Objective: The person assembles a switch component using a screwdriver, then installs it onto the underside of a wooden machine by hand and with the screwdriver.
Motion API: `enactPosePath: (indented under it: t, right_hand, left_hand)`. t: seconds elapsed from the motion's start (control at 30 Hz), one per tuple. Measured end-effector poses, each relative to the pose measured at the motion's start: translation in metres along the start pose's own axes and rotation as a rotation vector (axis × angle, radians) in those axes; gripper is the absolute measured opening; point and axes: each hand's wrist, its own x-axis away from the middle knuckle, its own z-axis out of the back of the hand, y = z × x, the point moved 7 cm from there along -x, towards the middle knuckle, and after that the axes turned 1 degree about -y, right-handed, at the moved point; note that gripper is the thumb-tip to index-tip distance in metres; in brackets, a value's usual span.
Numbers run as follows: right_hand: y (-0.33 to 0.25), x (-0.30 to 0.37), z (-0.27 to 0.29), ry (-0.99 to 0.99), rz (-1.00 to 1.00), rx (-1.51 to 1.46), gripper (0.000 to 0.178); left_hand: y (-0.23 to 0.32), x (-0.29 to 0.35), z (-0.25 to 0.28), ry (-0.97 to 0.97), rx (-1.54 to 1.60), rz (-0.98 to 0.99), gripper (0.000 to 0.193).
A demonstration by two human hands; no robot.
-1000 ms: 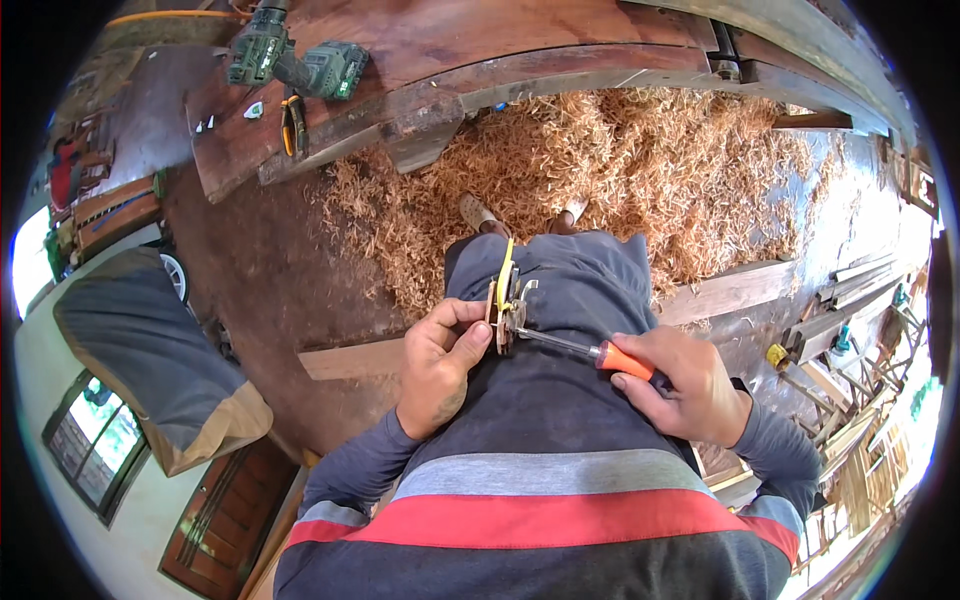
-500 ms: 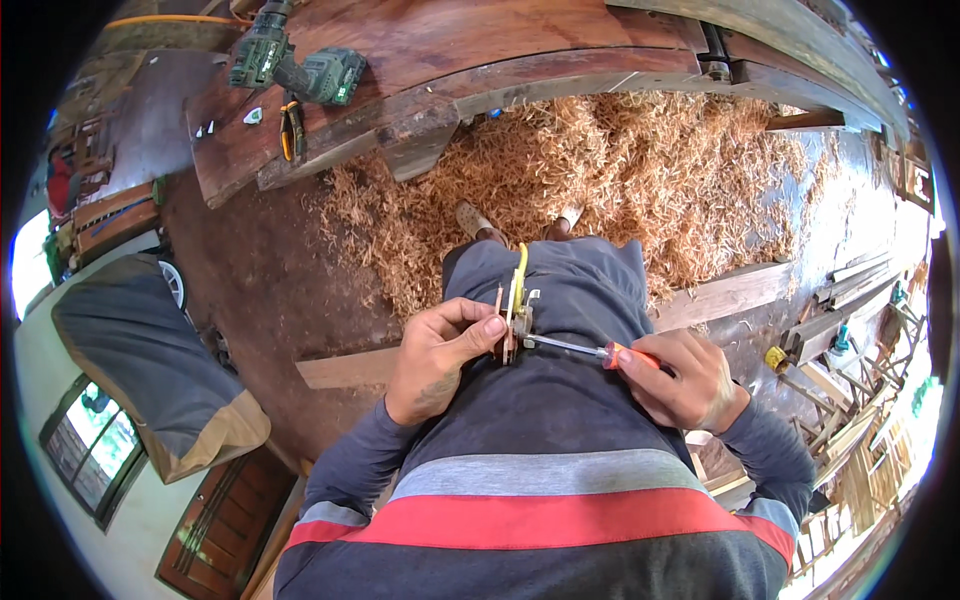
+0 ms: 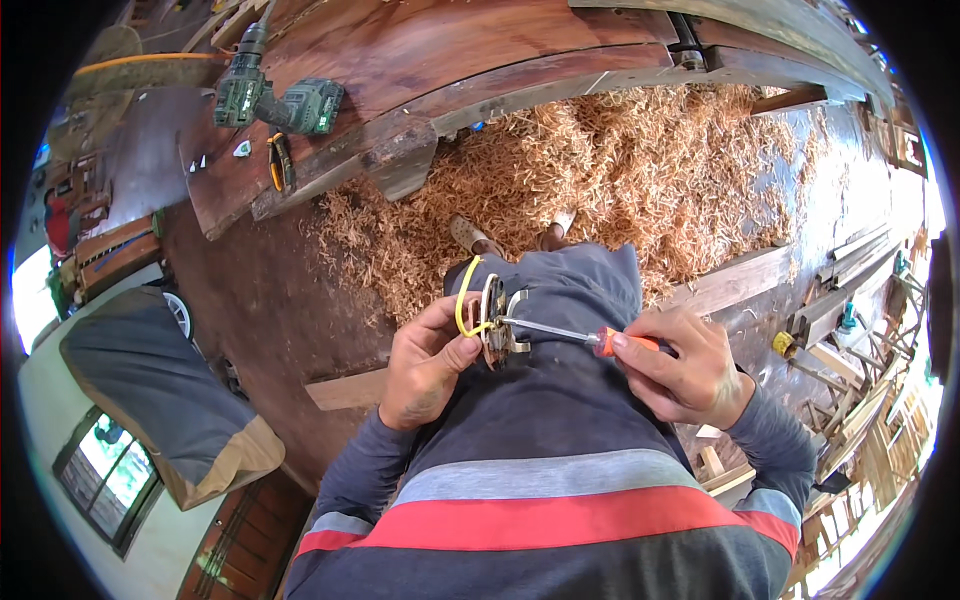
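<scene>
- Workbench (image 3: 520, 62): ahead of me, beyond my knees, with a green drill (image 3: 270, 95) on it; I judge neither is needed for this step.
- Right hand (image 3: 690, 368): my thumb and fingers are wrapped snugly about the screwdriver's handle.
- Left hand (image 3: 425, 372): thumb and fingers pinch the lower left edge of the fitting, no slack showing.
- Screwdriver (image 3: 606, 342): orange-handled, its shaft pointing left across my lap.
- Small round metal fitting (image 3: 496, 345): held on edge above my lap, between my hands.
- Yellow wire (image 3: 461, 308): looping out on the fitting's left side.
- Screwdriver tip: at the fitting; I can't tell if it's seated. Likely I'm working a screw; turning calls for steady inward pressure and a firm left pinch.
</scene>
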Motion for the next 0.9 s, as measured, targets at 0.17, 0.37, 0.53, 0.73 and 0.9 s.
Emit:
enactPosePath:
  t: [0.17, 0.37, 0.53, 0.73, 0.9]
  right_hand:
    - [-0.003, -0.001, 0.007, -0.072, 0.053, 0.082, 0.056]
    - [-0.003, 0.001, 0.006, -0.076, 0.06, 0.095, 0.056]
    - [-0.005, 0.002, 0.005, -0.107, 0.05, 0.072, 0.057]
    - [0.031, -0.003, -0.015, 0.083, -0.429, -0.384, 0.039]
    - [0.061, -0.016, -0.086, -0.037, -0.91, -0.967, 0.03]
  left_hand:
    - [0.001, 0.001, -0.004, 0.015, -0.019, 0.016, 0.047]
    - [-0.009, 0.003, -0.003, 0.027, 0.065, 0.184, 0.04]
    - [-0.012, 0.007, 0.0, 0.008, 0.098, 0.189, 0.042]
    - [-0.015, 0.003, -0.008, -0.176, 0.6, 0.338, 0.048]
    - [-0.025, -0.002, -0.011, -0.08, 0.656, 0.245, 0.047]
